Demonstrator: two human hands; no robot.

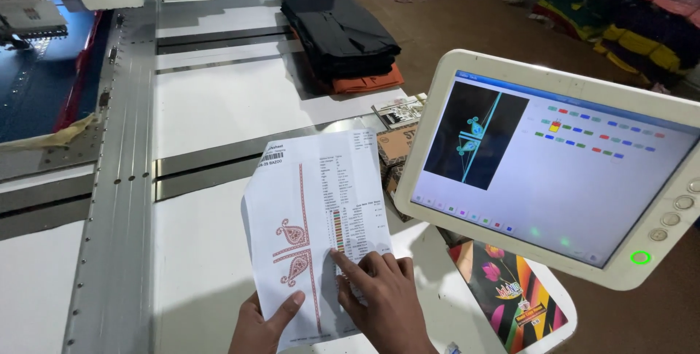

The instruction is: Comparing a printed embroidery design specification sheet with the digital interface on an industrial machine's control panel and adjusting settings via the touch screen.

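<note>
The white tabletop (211, 106) of the embroidery machine fills most of the view, crossed by metal rails; over its right edge leans the tilted touchscreen panel (554, 164), lit, showing a dark preview of a motif and rows of small coloured blocks. Held between the two is the printed design sheet (321, 201), raised above the tabletop just left of the panel, carrying a red paisley border and a column of colour swatches with text.

The left hand (264, 328) grips the sheet's lower edge, thumb on top, fingers closed on the paper underneath; the right hand (383, 292) lies on the sheet with its index finger stretched to the swatch column and the other fingers loosely curled, holding nothing. To do this well, I would judge, the sheet wants to stay flat and angled toward the panel, the fingertip sliding one row at a time so it does not cover the row being read.

Around: a stack of folded black cloth (341, 33) on an orange piece sits farther back, well apart; a cardboard box (397, 146) sits near the panel's left edge; a colourful floral booklet (510, 288) lies beneath the panel; piles of folded fabrics (627, 11) rest on the floor beyond. The panel's corner hangs close to the right hand and could be bumped.
</note>
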